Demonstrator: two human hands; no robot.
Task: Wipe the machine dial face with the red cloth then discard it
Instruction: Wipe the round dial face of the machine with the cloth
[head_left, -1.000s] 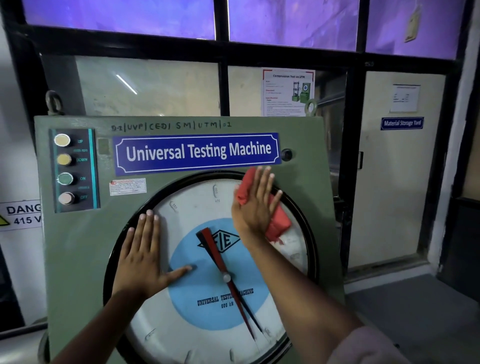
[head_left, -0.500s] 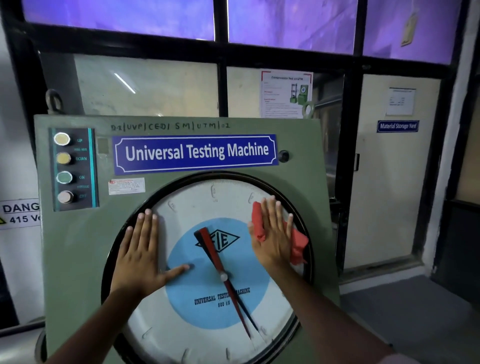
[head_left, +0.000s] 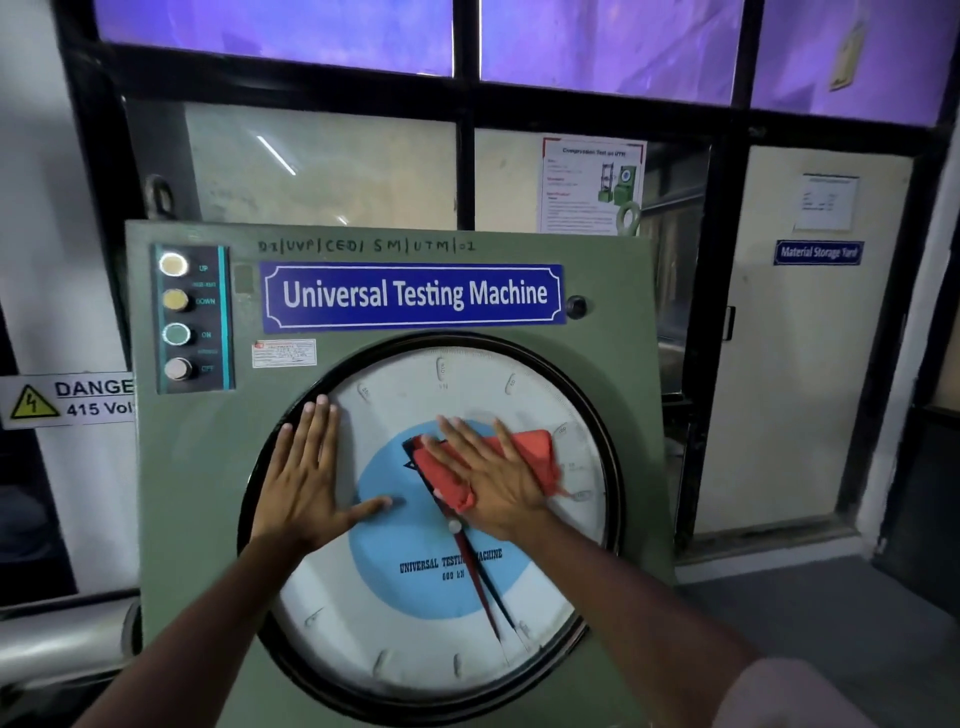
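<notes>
The round dial face (head_left: 415, 639) is white with a blue centre and a black rim, set in the green front of the Universal Testing Machine (head_left: 197, 519). My right hand (head_left: 493, 480) lies flat on the red cloth (head_left: 540, 457), pressing it against the glass over the dial's middle and the upper part of the red pointer. My left hand (head_left: 306, 478) rests flat with spread fingers on the dial's left edge, holding nothing. The lower part of the pointer (head_left: 480, 592) shows below my right wrist.
A panel of push buttons (head_left: 176, 317) sits at the machine's upper left, a blue name plate (head_left: 413, 295) above the dial. A 415 volt danger sign (head_left: 67, 400) is on the left. A door (head_left: 800, 338) and grey floor (head_left: 810, 623) lie to the right.
My right hand has slid the red cloth from the dial's upper right rim down and left to its centre. My left hand has stayed in place on the left edge.
</notes>
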